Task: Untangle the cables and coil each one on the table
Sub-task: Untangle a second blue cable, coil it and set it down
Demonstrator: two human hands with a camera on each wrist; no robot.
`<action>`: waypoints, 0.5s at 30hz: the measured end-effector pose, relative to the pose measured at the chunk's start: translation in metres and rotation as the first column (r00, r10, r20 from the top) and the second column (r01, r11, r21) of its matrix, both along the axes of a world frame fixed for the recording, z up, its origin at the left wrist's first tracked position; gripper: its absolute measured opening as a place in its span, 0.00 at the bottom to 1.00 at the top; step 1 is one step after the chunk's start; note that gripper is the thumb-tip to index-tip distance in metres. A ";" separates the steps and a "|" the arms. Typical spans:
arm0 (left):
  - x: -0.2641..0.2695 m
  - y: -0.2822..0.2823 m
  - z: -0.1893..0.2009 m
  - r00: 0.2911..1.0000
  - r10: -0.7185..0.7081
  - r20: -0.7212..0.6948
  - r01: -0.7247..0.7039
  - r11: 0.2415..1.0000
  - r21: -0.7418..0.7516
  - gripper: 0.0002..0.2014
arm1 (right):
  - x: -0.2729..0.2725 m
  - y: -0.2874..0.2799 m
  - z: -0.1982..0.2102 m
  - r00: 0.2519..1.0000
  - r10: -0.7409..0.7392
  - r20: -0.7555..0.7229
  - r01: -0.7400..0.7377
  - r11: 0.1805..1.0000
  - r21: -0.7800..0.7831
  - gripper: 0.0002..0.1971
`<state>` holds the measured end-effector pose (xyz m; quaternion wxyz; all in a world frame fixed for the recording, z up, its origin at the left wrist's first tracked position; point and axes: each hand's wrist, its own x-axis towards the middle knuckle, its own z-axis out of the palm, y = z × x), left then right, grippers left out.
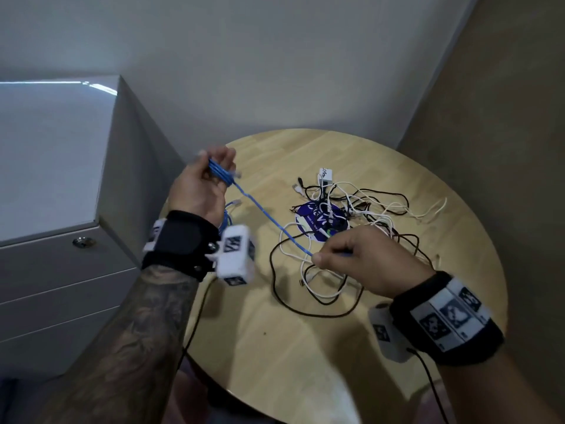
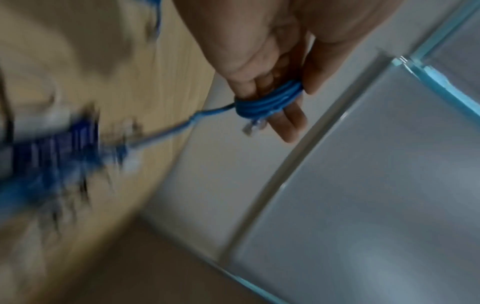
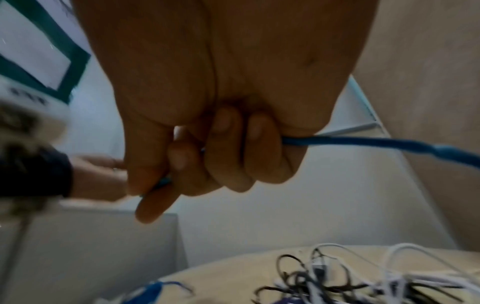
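A blue network cable (image 1: 265, 215) runs taut between my two hands above the round wooden table (image 1: 305, 347). My left hand (image 1: 198, 185) is raised at the table's left edge. Several turns of the blue cable (image 2: 270, 98) are wound round its fingers, and the thumb presses on them. The clear plug (image 2: 253, 125) sticks out of the coil. My right hand (image 1: 336, 252) pinches the cable lower down, over the near side of the pile. In the right wrist view the blue cable (image 3: 363, 143) passes through its curled fingers (image 3: 226, 144). A tangle of white and black cables (image 1: 360, 215) lies on the table.
A dark blue round sticker (image 1: 315, 218) lies under the tangle. More blue cable (image 1: 227, 217) lies at the table's left edge behind my left wrist. A grey drawer cabinet (image 1: 55, 179) stands close on the left. Walls close the corner behind and to the right.
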<state>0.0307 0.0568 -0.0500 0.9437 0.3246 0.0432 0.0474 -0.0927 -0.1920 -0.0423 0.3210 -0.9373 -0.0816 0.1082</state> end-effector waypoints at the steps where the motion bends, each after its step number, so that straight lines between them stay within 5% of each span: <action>1: 0.001 -0.006 -0.008 0.999 0.041 0.000 -0.041 0.986 0.159 0.14 | -0.004 0.003 0.008 1.000 0.020 -0.013 -0.019 0.997 0.077 0.12; 5: -0.014 -0.036 -0.029 0.991 -0.027 0.128 -0.066 0.744 0.665 0.09 | -0.019 0.009 0.040 0.998 0.051 0.047 -0.065 0.914 0.401 0.07; 9: -0.044 -0.061 -0.036 0.932 -0.345 0.114 0.039 0.406 0.913 0.11 | -0.016 -0.005 0.053 0.949 -0.230 0.217 0.032 0.753 0.657 0.07; 15: -0.086 -0.088 -0.016 0.715 -0.694 -0.084 0.462 0.380 0.801 0.17 | 0.013 -0.038 0.030 0.752 -0.520 0.404 0.211 0.772 0.600 0.06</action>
